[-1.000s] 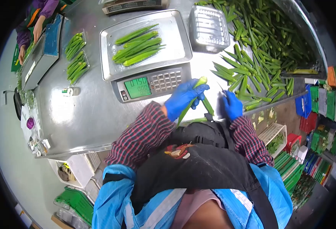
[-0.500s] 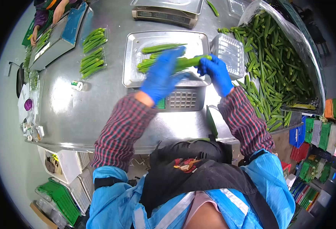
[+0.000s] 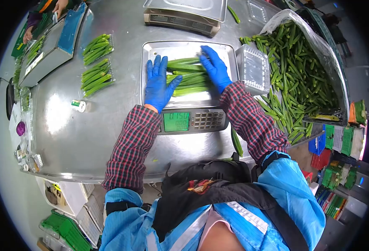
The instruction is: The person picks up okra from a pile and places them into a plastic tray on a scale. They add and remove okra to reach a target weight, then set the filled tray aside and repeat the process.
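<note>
You stand at a dull stainless steel table (image 3: 88, 134) that fills the view from nine to three o'clock. At its middle sits a steel-panned weighing scale (image 3: 151, 50), its green-lit display (image 3: 176, 121) facing you. At two o'clock from the scale an empty clear plastic punnet (image 3: 253, 62) lies just beside the pan. Past it, from one to three o'clock, a big heap of loose okra (image 3: 297, 62) fills a plastic-lined crate. At ten o'clock lie two filled okra packs (image 3: 95, 77), and beyond them is a blue-topped grey machine (image 3: 50, 46) with another person's hand (image 3: 27, 35) at it. A second steel scale (image 3: 184, 12) stands at twelve o'clock. A lone okra pod (image 3: 236, 142) lies near the table's edge at four o'clock. Stacked green and red crates (image 3: 339, 142) crowd the floor at three o'clock.

The bunch of green okra pods (image 3: 188, 81) lies on the scale's pan. Your blue-gloved left hand (image 3: 158, 83) lies flat on the pan at the bunch's left end, fingers spread and thumb against the pods, gripping nothing. Your blue-gloved right hand (image 3: 213, 69) rests open on the pods' right end, fingers stretched out, closed on nothing.

Half a second ago both hands were up above the pan, carrying a pod between them. Now they lie on the pan and hold none.
</note>
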A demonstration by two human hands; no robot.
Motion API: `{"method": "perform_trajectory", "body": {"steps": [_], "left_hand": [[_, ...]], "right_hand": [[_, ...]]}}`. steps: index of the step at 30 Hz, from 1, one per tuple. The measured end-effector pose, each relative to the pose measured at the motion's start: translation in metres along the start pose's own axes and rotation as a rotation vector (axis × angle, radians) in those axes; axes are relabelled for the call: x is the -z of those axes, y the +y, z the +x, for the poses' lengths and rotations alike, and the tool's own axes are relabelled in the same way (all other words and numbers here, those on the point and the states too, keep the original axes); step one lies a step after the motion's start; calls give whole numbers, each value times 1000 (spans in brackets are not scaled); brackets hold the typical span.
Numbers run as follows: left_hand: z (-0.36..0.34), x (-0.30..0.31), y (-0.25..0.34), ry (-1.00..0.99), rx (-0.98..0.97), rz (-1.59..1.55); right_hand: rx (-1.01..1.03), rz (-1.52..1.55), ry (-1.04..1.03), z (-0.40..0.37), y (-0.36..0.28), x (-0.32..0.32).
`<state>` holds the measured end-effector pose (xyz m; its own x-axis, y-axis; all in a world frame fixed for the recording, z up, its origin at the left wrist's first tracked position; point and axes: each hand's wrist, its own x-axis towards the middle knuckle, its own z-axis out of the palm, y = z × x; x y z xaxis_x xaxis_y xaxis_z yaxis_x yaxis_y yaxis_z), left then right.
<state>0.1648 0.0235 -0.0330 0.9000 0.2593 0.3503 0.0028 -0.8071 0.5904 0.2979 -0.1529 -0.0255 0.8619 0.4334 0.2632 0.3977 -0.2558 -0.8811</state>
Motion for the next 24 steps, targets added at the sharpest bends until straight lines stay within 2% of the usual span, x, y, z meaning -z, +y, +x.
{"method": "perform_trajectory", "body": {"steps": [1,2,4,5,6,8,12,14,15,16,18,20,24], "left_hand": [[1,1,2,-1,-29,58],[2,2,3,-8,-23,53],[-1,7,7,-65,-103,52],[-5,6,11,-60,-87,-10],[-7,5,11,-66,-85,-14],[-9,6,12,-129,-79,43],[-7,7,17,-98,-62,-45],[-12,9,13,-84,-75,-90],[-12,17,15,-31,-97,-60],[-13,26,18,21,-117,-30],[-29,41,23,94,-44,-162],[-46,61,30,127,54,-196],[-81,81,28,200,208,-277]], "right_hand": [[214,-261,-39,2,1,-2],[206,-264,-44,5,3,-1],[378,-387,-253,12,-1,3],[322,-292,-215,16,-2,4],[301,-357,-133,23,-5,4],[194,-372,-126,34,7,3],[121,-394,-191,36,2,4],[-1,-7,-170,37,8,9],[-67,120,-165,38,15,16],[-61,125,-175,39,17,29],[-135,115,-60,34,19,58],[-290,191,-69,20,6,87],[-328,233,-31,-5,2,132]]}}
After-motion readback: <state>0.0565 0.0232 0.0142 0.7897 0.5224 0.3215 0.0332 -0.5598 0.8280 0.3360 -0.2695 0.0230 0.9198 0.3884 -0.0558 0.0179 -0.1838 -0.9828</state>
